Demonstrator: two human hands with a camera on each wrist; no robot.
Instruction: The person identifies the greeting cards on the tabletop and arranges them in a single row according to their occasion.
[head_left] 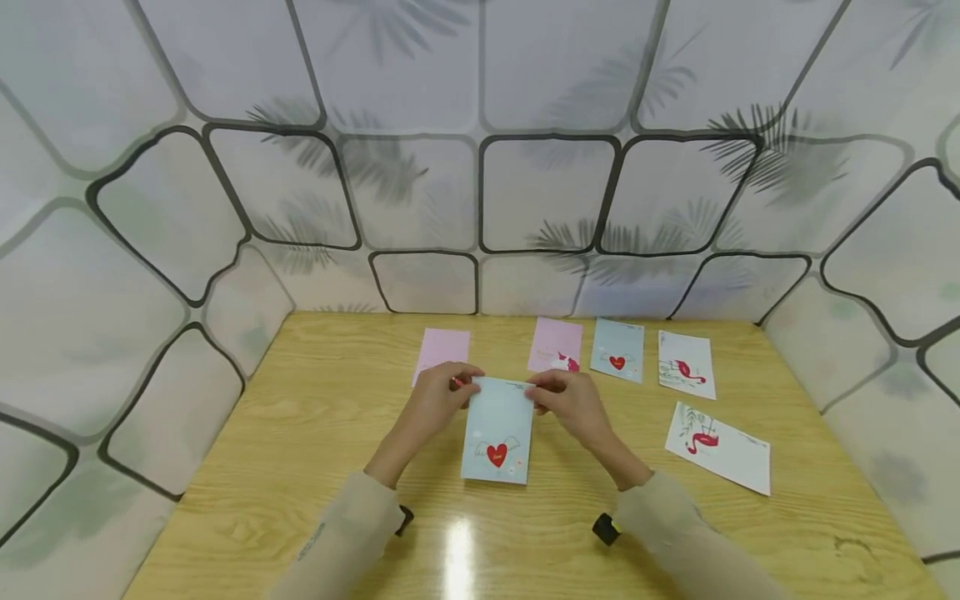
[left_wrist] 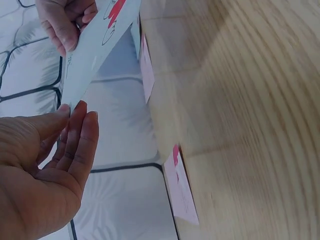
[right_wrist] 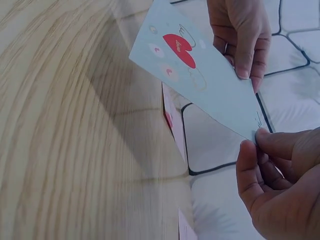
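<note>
A light blue card (head_left: 497, 425) with a winged red heart hangs between my two hands, its heart end toward me. My left hand (head_left: 446, 390) pinches its far left corner between thumb and fingers. At the far right corner, my right hand (head_left: 572, 402) does the same. Both wrist views show the card tilted and raised off the table; in the left wrist view the left hand (left_wrist: 55, 160) has its thumb on one face, fingertips behind. The right wrist view shows the right hand (right_wrist: 285, 170) gripping the opposite corner.
On the wooden table (head_left: 315, 433) lie a pink card (head_left: 446, 343) partly behind the left hand, another pink card (head_left: 555, 342), a blue heart card (head_left: 618, 346) and two white flamingo cards, one upper (head_left: 697, 358) and one lower (head_left: 738, 462). A patterned curtain (head_left: 547, 196) surrounds the table.
</note>
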